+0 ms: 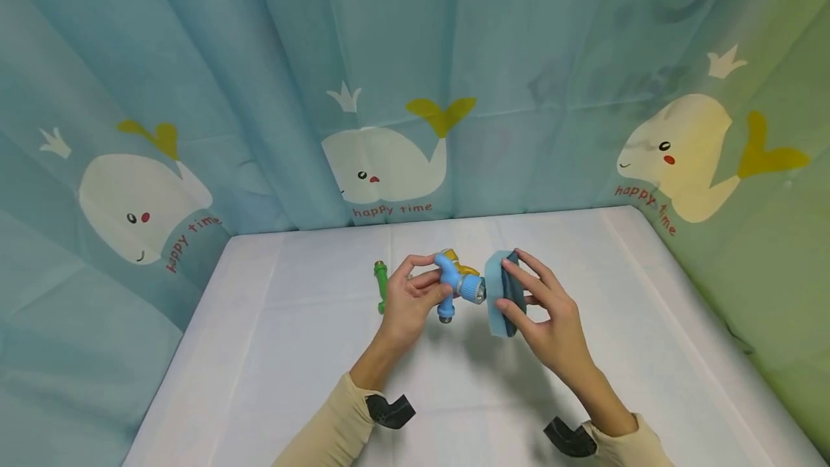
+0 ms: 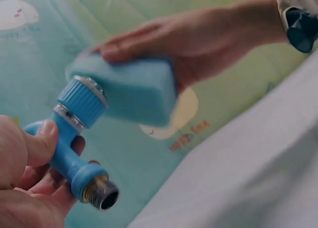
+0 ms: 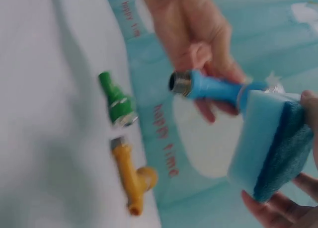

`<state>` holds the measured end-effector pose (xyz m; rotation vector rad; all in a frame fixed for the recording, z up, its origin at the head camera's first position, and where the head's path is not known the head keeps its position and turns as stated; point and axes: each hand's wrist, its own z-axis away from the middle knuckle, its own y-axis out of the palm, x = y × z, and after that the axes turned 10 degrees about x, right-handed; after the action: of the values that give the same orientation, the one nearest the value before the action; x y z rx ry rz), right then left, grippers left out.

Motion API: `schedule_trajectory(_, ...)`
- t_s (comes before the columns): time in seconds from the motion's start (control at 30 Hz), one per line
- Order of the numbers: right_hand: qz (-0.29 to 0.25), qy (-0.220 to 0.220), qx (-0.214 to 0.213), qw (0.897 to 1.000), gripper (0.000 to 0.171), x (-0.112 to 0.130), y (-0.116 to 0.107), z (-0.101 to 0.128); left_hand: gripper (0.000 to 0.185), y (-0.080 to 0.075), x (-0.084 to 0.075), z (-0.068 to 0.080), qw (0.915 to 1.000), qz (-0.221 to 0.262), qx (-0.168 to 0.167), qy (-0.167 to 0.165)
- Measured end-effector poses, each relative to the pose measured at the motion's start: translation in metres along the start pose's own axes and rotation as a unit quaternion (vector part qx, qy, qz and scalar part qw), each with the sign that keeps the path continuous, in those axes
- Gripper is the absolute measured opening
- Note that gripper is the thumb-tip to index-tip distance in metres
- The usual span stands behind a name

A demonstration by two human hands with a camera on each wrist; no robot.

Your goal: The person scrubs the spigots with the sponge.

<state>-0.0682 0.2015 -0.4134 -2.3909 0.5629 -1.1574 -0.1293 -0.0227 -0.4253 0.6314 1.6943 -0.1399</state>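
Observation:
My left hand (image 1: 406, 306) grips a blue plastic tap (image 1: 448, 274) by its body, above the table. The tap's ribbed knob (image 2: 82, 102) points toward the right hand, and its threaded metal end (image 2: 101, 192) sticks out past the fingers. My right hand (image 1: 550, 312) pinches a sponge (image 1: 496, 294) between thumb and fingers. One layer of the sponge is light blue foam, the other a darker scouring pad (image 3: 284, 151). The foam side is turned to the tap's knob, very close to it; whether they touch I cannot tell.
A green tap (image 3: 118, 103) and a yellow tap (image 3: 131, 177) lie on the white-covered table (image 1: 311, 359) behind the hands. Light blue curtains (image 1: 279, 92) with whale prints hang along the table's back and sides.

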Motion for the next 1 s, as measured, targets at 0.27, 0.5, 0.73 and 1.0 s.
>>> schedule_trajectory(0.27,-0.034,0.009,-0.013,0.999,0.07,-0.004,0.006,-0.004,0.042,0.003,-0.005,0.002,0.9995,0.011,-0.014,0.027)
schedule_trajectory(0.5,-0.058,-0.004,-0.022,0.998,0.073,-0.002,0.004,-0.011,0.045,0.004,-0.005,0.0,0.9982,-0.002,-0.038,0.046)
schedule_trajectory(0.73,-0.005,0.032,0.009,0.999,0.07,-0.011,0.008,-0.006,0.059,-0.003,-0.002,0.004,0.9962,-0.063,-0.041,0.044)
schedule_trajectory(1.0,0.046,0.01,0.065,0.997,0.064,-0.012,0.0,-0.01,0.047,-0.004,-0.002,0.005,0.9829,-0.164,-0.027,0.08)
